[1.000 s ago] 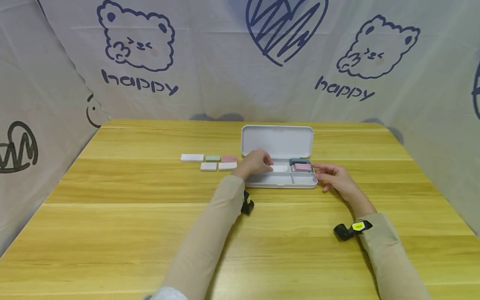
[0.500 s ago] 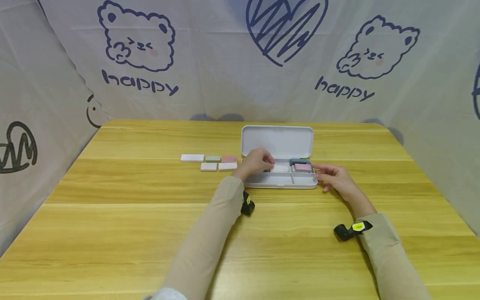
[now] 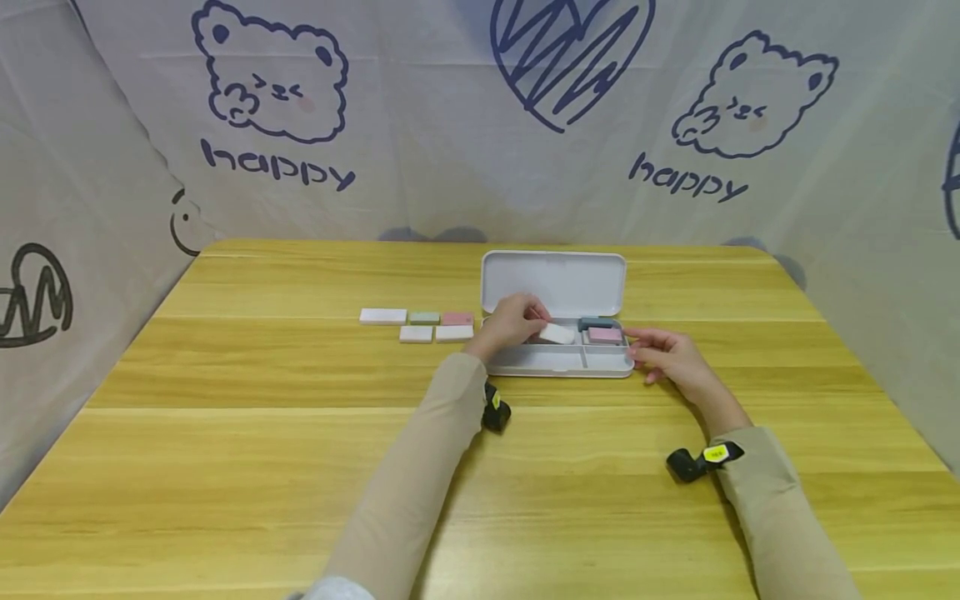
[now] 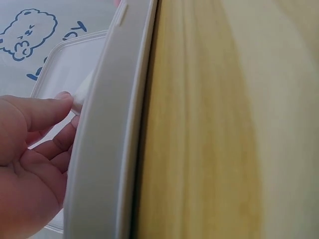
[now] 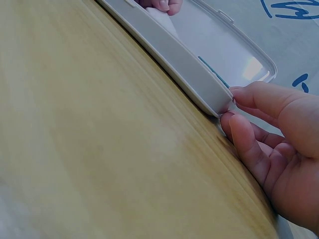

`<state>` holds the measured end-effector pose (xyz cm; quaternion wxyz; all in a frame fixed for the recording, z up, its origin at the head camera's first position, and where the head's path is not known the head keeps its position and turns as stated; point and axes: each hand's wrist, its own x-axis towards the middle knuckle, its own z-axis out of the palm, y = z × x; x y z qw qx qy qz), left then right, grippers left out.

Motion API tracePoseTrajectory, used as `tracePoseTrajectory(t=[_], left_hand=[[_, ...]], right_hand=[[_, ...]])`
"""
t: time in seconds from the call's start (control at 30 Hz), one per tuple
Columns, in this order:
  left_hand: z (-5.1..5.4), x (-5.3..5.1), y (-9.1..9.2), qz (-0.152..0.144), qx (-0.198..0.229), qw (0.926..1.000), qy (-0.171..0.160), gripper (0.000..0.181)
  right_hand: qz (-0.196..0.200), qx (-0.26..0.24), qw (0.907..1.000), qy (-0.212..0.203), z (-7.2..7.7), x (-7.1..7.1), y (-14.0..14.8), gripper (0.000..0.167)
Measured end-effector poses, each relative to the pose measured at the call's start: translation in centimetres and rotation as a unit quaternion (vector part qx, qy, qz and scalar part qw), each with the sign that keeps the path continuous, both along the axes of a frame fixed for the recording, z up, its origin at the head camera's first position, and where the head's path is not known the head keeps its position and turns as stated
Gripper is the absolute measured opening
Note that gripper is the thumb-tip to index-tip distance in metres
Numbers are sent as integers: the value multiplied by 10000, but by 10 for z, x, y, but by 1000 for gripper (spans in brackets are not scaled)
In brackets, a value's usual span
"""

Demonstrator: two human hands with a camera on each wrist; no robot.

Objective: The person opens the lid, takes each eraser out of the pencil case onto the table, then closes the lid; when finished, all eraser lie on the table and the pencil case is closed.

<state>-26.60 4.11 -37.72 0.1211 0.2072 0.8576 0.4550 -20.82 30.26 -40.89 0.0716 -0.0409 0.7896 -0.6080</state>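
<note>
A white case (image 3: 536, 371) lies on the table with its lid (image 3: 553, 283) raised at the back. Over its rear left compartment, my left hand (image 3: 512, 323) pinches a white eraser (image 3: 557, 333), tilted with its right end lower. The left wrist view shows the thumb and fingers of that hand (image 4: 35, 144) on the eraser (image 4: 83, 94), partly hidden by the case wall. My right hand (image 3: 678, 362) touches the case's right end with its fingertips; in the right wrist view the hand (image 5: 279, 144) is at the corner. A pink eraser (image 3: 605, 335) and a dark teal piece (image 3: 597, 322) lie in the rear right compartment.
Left of the case, several small blocks lie in two rows: a white one (image 3: 383, 317), a green one (image 3: 424, 318) and a pink one (image 3: 457, 318) behind, two white ones (image 3: 416, 334) in front. A printed cloth (image 3: 420, 125) hangs behind the table (image 3: 300, 483).
The white eraser's left end has risen in my left hand, from lying flat to tilted. My left fingers have lifted slightly. The right hand has stayed at the case's end.
</note>
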Motion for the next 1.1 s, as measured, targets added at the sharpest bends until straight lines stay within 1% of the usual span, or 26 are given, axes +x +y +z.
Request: tracePoseTrajectory(t=[0.23, 0.57, 0.8, 0.87, 1.0, 1.1], left_hand=[[3, 1, -7, 113, 260, 9996, -1, 9], [9, 0, -20, 290, 626, 9972, -292, 9], [13, -1, -37, 526, 943, 9931, -468, 9], [14, -1, -42, 595, 1042, 9912, -566, 10], [16, 0, -53, 712, 1097, 9895, -622, 13], [17, 0, -61, 748, 1150, 9886, -614, 14]], right_hand=[[-10, -70, 10000, 30, -1, -1, 0, 48], [11, -82, 10000, -7, -2, -2, 1, 49], [48, 13, 10000, 72, 0, -1, 2, 47], [60, 9, 10000, 55, 0, -1, 2, 48], [59, -7, 10000, 1, 0, -1, 1, 49], [37, -12, 10000, -3, -1, -1, 0, 49]])
